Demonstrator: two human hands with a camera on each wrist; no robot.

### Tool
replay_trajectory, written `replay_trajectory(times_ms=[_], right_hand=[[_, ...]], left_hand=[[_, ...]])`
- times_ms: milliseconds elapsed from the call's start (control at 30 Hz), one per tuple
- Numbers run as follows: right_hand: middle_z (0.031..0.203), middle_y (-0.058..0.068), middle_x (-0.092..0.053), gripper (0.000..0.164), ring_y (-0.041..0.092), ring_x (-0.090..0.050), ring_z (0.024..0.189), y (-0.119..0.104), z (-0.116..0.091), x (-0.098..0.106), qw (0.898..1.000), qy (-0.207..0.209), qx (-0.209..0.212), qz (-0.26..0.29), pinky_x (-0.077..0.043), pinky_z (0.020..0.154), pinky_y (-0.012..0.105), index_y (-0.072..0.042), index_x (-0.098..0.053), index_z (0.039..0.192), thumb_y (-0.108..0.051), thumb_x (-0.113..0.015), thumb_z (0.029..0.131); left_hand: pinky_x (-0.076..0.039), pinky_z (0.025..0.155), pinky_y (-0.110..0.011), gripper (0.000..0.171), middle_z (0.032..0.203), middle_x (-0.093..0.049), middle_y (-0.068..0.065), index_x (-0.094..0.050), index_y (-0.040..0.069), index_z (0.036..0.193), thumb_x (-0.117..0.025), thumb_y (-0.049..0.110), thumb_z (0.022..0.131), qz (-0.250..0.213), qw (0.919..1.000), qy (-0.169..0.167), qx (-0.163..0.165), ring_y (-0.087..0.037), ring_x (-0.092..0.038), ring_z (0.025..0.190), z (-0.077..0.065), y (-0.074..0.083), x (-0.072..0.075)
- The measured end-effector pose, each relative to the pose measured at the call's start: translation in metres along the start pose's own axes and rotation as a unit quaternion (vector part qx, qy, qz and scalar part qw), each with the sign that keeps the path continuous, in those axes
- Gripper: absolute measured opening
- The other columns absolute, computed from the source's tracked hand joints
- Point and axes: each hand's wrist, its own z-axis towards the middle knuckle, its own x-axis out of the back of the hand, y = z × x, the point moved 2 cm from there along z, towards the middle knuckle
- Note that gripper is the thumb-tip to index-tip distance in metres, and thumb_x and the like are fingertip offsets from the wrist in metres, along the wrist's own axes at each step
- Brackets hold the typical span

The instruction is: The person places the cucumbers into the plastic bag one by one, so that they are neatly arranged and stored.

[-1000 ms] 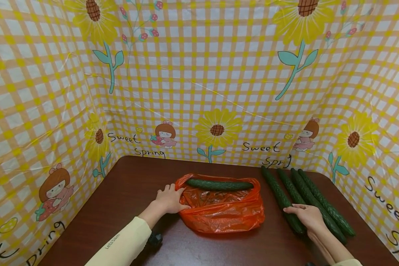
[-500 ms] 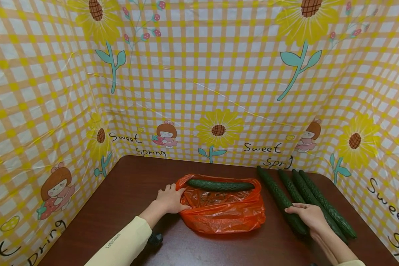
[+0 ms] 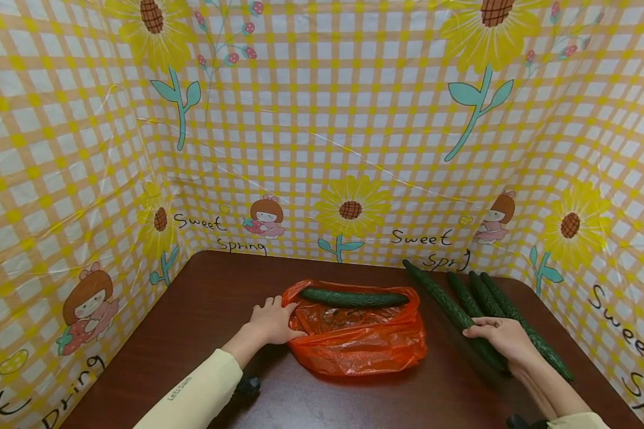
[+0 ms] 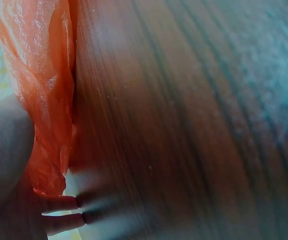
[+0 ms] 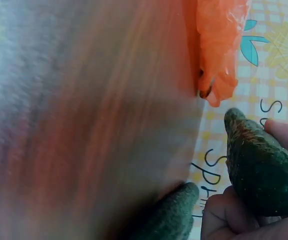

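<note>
The leftmost cucumber [image 3: 451, 310] of the group at the right of the brown bench [image 3: 204, 298] is grasped by the right hand [image 3: 501, 339], fingers curled round its near part; its far end angles toward the backdrop, apart from the others. The right wrist view shows that cucumber's tip [image 5: 261, 165] in the fingers. Three more cucumbers [image 3: 507, 316] lie side by side just right of it. In the middle of the bench lies an orange plastic bag [image 3: 359, 339] with one cucumber [image 3: 354, 298] resting across its far edge. The left hand [image 3: 271, 322] pinches the bag's left rim
</note>
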Motion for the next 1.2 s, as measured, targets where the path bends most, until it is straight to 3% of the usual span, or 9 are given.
replay_trajectory(times_ms=[233, 567, 767, 1033, 1200], right_hand=[[0.158, 0.036, -0.024, 0.071, 0.059, -0.026, 0.138, -0.017, 0.001, 0.008, 0.999, -0.019, 0.033, -0.034, -0.036, 0.104, 0.066, 0.008, -0.046, 0.145, -0.040, -0.064, 0.096], [0.145, 0.032, -0.049, 0.061, 0.054, -0.045, 0.129, -0.039, 0.003, 0.009, 0.990, -0.038, 0.103, -0.088, -0.047, 0.095, 0.056, 0.007, -0.055, 0.140, -0.034, -0.067, 0.096], [0.143, 0.030, -0.053, 0.058, 0.051, -0.050, 0.129, -0.049, 0.007, 0.002, 0.986, -0.052, 0.130, -0.095, -0.049, 0.094, 0.055, 0.004, -0.057, 0.138, -0.031, -0.070, 0.093], [0.147, 0.034, -0.046, 0.055, 0.052, -0.049, 0.131, -0.063, 0.012, -0.009, 0.979, -0.097, 0.159, -0.078, -0.048, 0.096, 0.059, 0.003, -0.059, 0.136, -0.024, -0.072, 0.090], [0.149, 0.034, -0.044, 0.053, 0.054, -0.045, 0.134, -0.072, 0.015, -0.017, 0.976, -0.120, 0.168, -0.075, -0.046, 0.098, 0.062, 0.002, -0.061, 0.135, -0.022, -0.071, 0.089]], left_hand=[[-0.038, 0.104, -0.063, 0.084, 0.146, -0.046, -0.018, -0.050, 0.021, 0.150, -0.068, 0.068, 0.083, 0.000, 1.0000, 0.001, 0.001, -0.039, -0.044, 0.133, 0.000, -0.002, 0.002], [-0.042, 0.101, -0.060, 0.084, 0.140, -0.051, -0.016, -0.052, 0.020, 0.147, -0.068, 0.069, 0.081, 0.007, 0.9996, 0.023, -0.016, -0.037, -0.049, 0.127, 0.001, -0.004, 0.000], [-0.043, 0.102, -0.059, 0.083, 0.138, -0.053, -0.016, -0.054, 0.017, 0.145, -0.071, 0.067, 0.081, -0.013, 0.9993, 0.032, -0.013, -0.036, -0.052, 0.127, 0.000, -0.005, 0.000], [-0.042, 0.105, -0.060, 0.080, 0.142, -0.053, -0.017, -0.057, 0.015, 0.142, -0.072, 0.065, 0.081, -0.030, 0.9988, 0.035, -0.016, -0.036, -0.052, 0.130, 0.000, -0.007, -0.001], [-0.046, 0.100, -0.058, 0.080, 0.138, -0.055, -0.016, -0.059, 0.015, 0.141, -0.072, 0.067, 0.080, -0.022, 0.9987, 0.041, -0.022, -0.036, -0.056, 0.124, 0.000, -0.009, -0.004]])
